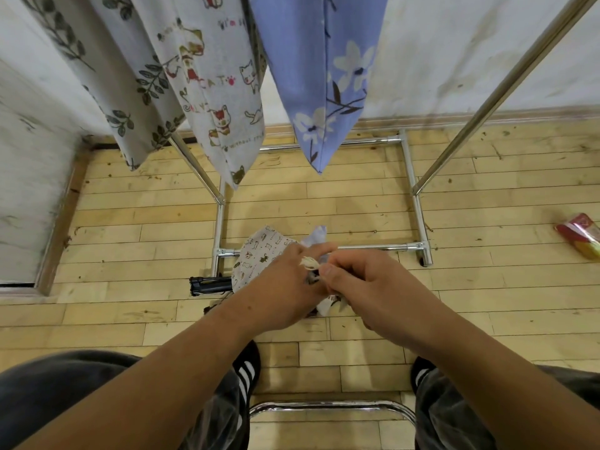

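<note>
Already hung three cloths [214,76] on the rack [506,89], with left hand [285,287] and right hand [367,287] gripping a bundle [259,254] below it, yet to hang.

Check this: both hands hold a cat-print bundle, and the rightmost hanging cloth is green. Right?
No: the head view shows the rightmost hanging cloth is blue, not green. The left hand and right hand do hold the cat-print bundle.

Three hanging cloths [130,76] [220,92] [324,76], two hands [285,287] [370,287], one pouch [259,254], one metal rack [419,222], one red packet [581,235].
</note>
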Demonstrator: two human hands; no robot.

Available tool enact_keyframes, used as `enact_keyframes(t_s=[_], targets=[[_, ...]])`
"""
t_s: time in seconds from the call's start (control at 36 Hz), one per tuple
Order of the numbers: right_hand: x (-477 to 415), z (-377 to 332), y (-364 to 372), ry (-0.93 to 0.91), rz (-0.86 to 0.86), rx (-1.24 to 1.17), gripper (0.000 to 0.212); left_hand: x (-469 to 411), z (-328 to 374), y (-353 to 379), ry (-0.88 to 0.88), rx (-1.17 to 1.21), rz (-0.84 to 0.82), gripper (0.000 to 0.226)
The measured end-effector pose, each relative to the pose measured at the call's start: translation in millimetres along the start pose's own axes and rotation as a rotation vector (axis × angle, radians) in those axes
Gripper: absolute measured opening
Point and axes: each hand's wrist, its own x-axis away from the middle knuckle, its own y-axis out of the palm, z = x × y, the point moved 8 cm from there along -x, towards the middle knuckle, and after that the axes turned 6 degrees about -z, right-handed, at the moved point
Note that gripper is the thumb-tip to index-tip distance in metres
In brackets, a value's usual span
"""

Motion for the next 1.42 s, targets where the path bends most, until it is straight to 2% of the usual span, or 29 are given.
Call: enact_keyframes(t_s=[0.11,0.19,0.25,0.31,0.39,0.5,0.61,0.69,0.72,0.81,0.86,0.94,1.14,1.33,1.42], targets=[[0.1,5.4,-1.3,0.041,-0.003,-0.076,0.034,0.2,-2.0,2.0,-0.050,-0.106,-0.034,0.031],[-0.3,8.6,-1.0,0.068,-0.006,-0.117,0.037,1.7,3.1,3.4,-0.036,-0.106,-0.077,0.030],[-2.2,8.1,-3.0,0.037,0.026,-0.062,0.043,3.9,1.5,3.5,-0.048,-0.021,-0.084,0.027],[-5.3,9.2,-3.5,0.009,0.054,0.074,0.038,4.0,-0.6,2.4,-0.054,-0.009,-0.064,0.012],[-7.2,12.5,-1.5,-0.006,0.085,0.195,0.026,4.9,-2.3,3.2,-0.057,-0.047,-0.062,0.027],[-6.5,10.5,1.2,-0.068,0.059,0.231,0.024,4.7,3.5,6.5,0.014,0.035,-0.072,0.020],[-6.0,5.4,0.6,-0.126,0.054,0.239,0.029,4.5,8.3,7.2,0.030,0.123,-0.086,0.011],[-4.0,2.8,2.8,-0.144,0.056,0.236,0.037,5.0,21.6,6.0,0.092,0.188,-0.099,0.037],[-3.5,1.9,3.6,-0.145,0.050,0.246,0.038,5.7,24.9,6.6,0.100,0.185,-0.121,0.039],[-1.1,-1.1,3.9,-0.143,0.044,0.275,0.041,9.3,33.5,6.7,0.143,0.232,-0.158,0.026],[-0.1,-3.5,4.2,-0.156,0.054,0.279,0.044,9.8,36.0,2.5,0.155,0.246,-0.105,0.032],[0.5,-5.7,4.6,-0.179,0.081,0.293,0.046,5.5,34.2,1.5,0.164,0.126,-0.044,0.029],[3.2,-9.1,0.4,-0.215,0.146,0.282,0.049,-3.9,22.0,1.9,0.070,-0.004,-0.024,0.047],[3.4,-11.4,-2.0,-0.223,0.173,0.233,0.044,-2.3,22.8,-0.7,0.020,0.082,0.001,0.060],[3.5,-11.8,-2.4,-0.222,0.171,0.222,0.044,-1.7,21.6,-2.2,-0.008,0.050,0.022,0.060]])
